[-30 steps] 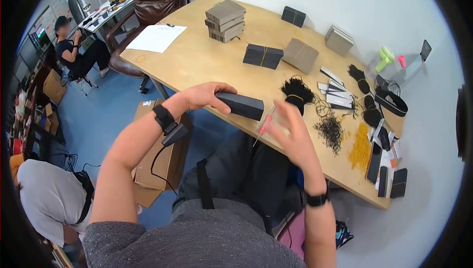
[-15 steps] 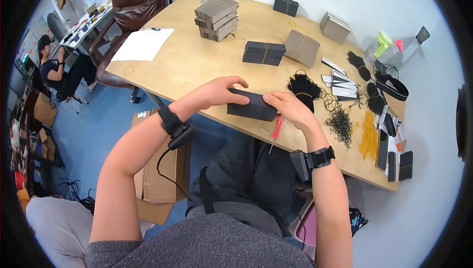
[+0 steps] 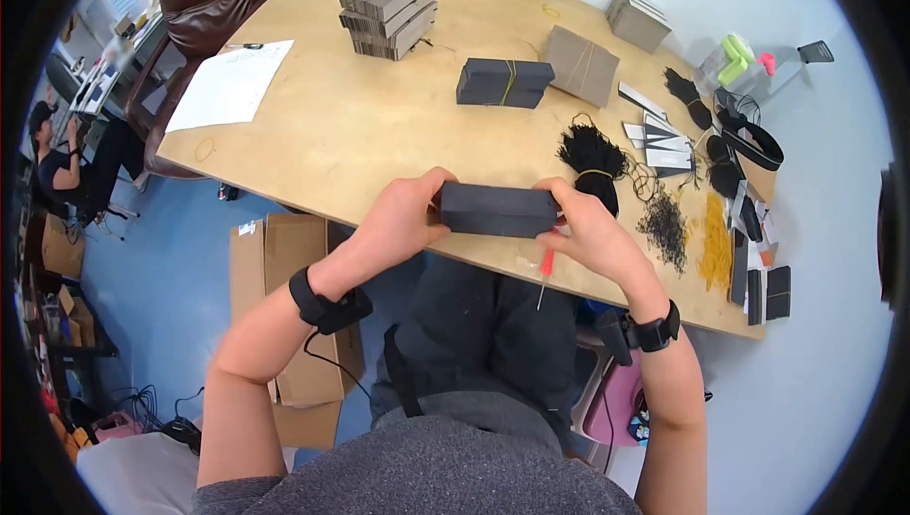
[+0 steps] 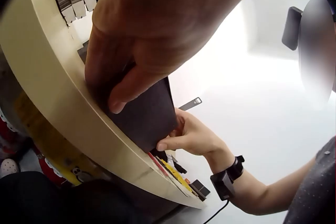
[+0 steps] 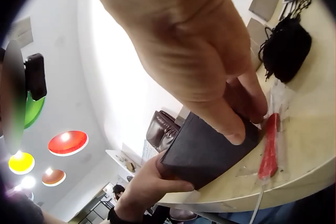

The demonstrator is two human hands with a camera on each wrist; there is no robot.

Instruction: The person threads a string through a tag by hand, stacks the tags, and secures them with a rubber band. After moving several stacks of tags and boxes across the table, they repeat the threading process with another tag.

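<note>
A black block-like stack (image 3: 500, 210) lies at the table's front edge, held at both ends. The left hand (image 3: 393, 221) grips its left end, thumb on the near side. At the right end the right hand (image 3: 597, 235) pinches it between thumb and fingers. In the right wrist view the stack (image 5: 205, 153) shows a smooth dark face, with the left hand (image 5: 149, 184) on its far end. Just beside the right hand, a red-handled tool (image 5: 269, 148) with a thin metal shaft juts over the table edge.
On the table (image 3: 332, 136) stand stacked grey-brown cards (image 3: 389, 3), a banded black bundle (image 3: 504, 82) and a banded card stack (image 3: 581, 65). Black cords (image 3: 592, 155), small black pieces (image 3: 664, 231) and yellow bands (image 3: 716, 245) lie right. A cardboard box (image 3: 303, 278) is below.
The right hand has come from beside the red tool to the black stack's right end. The left hand has shifted to its left end, and the stack now lies more level across the view.
</note>
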